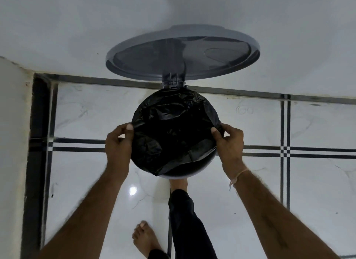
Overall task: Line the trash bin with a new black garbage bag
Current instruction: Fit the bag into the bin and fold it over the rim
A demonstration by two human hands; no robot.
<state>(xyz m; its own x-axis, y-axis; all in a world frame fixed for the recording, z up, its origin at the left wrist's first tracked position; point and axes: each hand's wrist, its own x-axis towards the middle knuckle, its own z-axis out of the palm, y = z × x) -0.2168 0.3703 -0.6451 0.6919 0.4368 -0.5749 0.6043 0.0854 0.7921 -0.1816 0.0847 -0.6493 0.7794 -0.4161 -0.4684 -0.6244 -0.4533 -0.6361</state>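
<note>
My left hand (117,141) is curled at the left side of the trash bin (192,174), thumb on top and fingers tucked underneath, pinching the edge of the black garbage bag (169,135). My right hand (230,141) mirrors it on the right side, thumb pressed onto the plastic and fingers wrapped around the outside of the rim, gripping the bag there too. Both hands are closed on the bag, neither spread wide.

From here I look straight down into the bin. The bag covers most of its round mouth in loose, crumpled folds. Along the far edge and both sides it reaches the rim; at the near right a crescent of the bin's dark inside and pale rim shows where the plastic has not been pulled over.

The grey lid (183,52) stands open on its hinge (173,81) at the far side, leaning back toward the white wall (77,27). One foot (178,184) rests just under the near edge of the bin, its dark trouser leg (190,226) running down the frame, and a bare foot (144,237) stands farther back on the floor (317,191).

The glossy white tiled floor lies bare to the left and right of the bin. A second wall (11,143) closes off the left.
</note>
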